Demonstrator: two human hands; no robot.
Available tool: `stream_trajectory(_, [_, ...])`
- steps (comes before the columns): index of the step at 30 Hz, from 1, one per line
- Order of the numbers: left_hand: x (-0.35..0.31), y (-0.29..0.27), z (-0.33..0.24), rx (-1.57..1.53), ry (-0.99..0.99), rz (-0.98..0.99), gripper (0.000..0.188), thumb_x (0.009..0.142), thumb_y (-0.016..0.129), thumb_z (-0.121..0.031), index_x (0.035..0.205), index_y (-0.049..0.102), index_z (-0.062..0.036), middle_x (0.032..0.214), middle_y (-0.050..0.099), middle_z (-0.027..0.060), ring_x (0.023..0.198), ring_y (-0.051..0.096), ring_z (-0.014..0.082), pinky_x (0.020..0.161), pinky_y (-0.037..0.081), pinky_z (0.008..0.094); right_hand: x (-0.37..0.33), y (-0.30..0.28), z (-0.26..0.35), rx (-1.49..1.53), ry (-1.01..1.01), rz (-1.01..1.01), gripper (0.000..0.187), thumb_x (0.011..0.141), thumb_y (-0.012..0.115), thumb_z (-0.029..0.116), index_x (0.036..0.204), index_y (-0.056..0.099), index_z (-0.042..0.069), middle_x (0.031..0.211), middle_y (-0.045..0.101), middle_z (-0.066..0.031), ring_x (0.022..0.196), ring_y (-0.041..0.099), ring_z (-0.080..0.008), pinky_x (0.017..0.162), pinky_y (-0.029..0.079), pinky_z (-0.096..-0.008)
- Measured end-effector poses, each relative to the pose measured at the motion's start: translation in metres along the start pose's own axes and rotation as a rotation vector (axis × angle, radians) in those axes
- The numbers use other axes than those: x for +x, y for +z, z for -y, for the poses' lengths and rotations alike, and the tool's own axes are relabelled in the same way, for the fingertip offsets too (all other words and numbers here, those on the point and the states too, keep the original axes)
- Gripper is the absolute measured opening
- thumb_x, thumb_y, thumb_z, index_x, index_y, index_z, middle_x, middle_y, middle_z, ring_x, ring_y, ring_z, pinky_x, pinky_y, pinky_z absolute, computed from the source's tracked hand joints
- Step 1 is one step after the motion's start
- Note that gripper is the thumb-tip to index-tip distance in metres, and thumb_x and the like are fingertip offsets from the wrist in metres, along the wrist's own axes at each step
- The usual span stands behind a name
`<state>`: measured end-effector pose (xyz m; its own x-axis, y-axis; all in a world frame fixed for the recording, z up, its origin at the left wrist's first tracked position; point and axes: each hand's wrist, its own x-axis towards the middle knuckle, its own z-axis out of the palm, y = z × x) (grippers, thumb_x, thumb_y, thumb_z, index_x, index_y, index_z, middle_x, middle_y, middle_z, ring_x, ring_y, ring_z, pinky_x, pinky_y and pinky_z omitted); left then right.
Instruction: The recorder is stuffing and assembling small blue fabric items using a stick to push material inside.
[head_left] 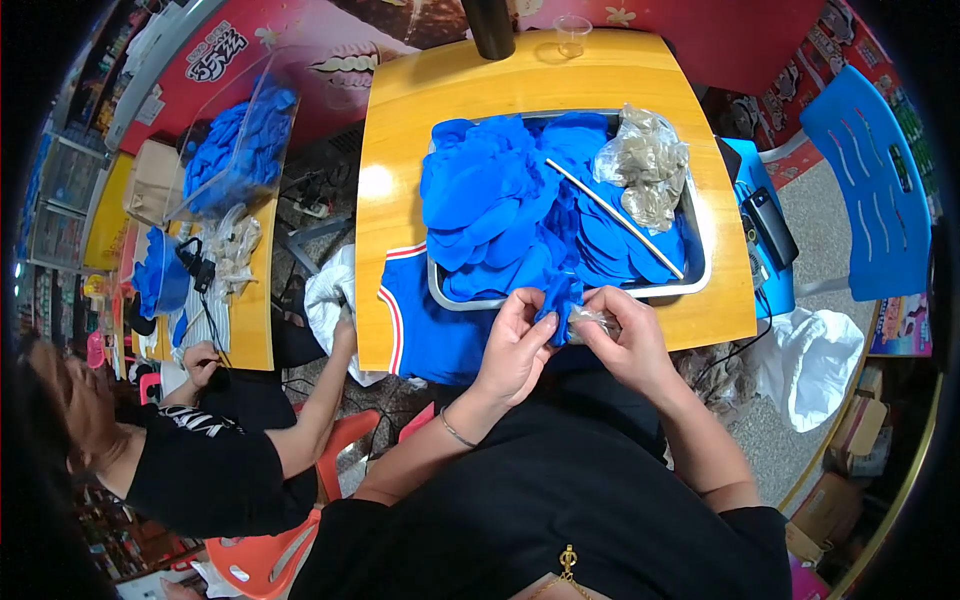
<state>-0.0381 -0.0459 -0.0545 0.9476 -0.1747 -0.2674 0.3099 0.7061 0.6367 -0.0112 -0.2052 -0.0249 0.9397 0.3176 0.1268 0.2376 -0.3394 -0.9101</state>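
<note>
Just in front of a metal tray (702, 268), my hands are close together over the table's near edge. Bunched blue fabric (562, 298) is pinched between the thumb and fingers of my left hand (512, 352). My right hand (632, 345) is closed on a crinkled piece of clear plastic (590, 318) that touches the fabric. Stacked blue rounded cloth pieces (480, 200) fill the tray. A thin wooden stick (612, 218) lies slantwise across them. Clear plastic bags (648, 165) sit crumpled at the tray's far right. What my fingertips press together is partly hidden.
A blue garment with striped trim (405, 300) hangs over the table's near left edge. A clear cup (572, 36) stands at the back. At left, another person (205, 460) sits by a side table with a bin of blue pieces (240, 145). A blue chair (865, 190) is at right.
</note>
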Motion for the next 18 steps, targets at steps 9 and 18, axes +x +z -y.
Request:
stream_trajectory(9, [-0.009, -0.017, -0.007, 0.818, 0.323, 0.008, 0.048, 0.077, 0.065, 0.003, 0.12, 0.046, -0.0031, 0.107, 0.056, 0.0082, 0.097, 0.055, 0.0149, 0.084, 0.043, 0.0289, 0.006, -0.003, -0.001, -0.227, -0.102, 0.192, 0.011, 0.071, 0.066, 0.005, 0.08, 0.058, 0.003, 0.075, 0.06, -0.0122, 0.073, 0.061, -0.0298, 0.063, 0.048, -0.0348])
stream_trajectory(18, [-0.002, -0.028, -0.023, 1.485, 0.715, 0.195, 0.01, 0.073, 0.067, -0.006, 0.082, 0.063, -0.0033, 0.08, 0.064, 0.0098, 0.076, 0.062, 0.0269, 0.066, 0.05, 0.034, 0.002, 0.009, -0.004, -0.521, -0.275, 0.221, 0.006, 0.073, 0.063, 0.009, 0.076, 0.059, 0.006, 0.074, 0.055, -0.0091, 0.071, 0.06, -0.027, 0.062, 0.05, -0.0363])
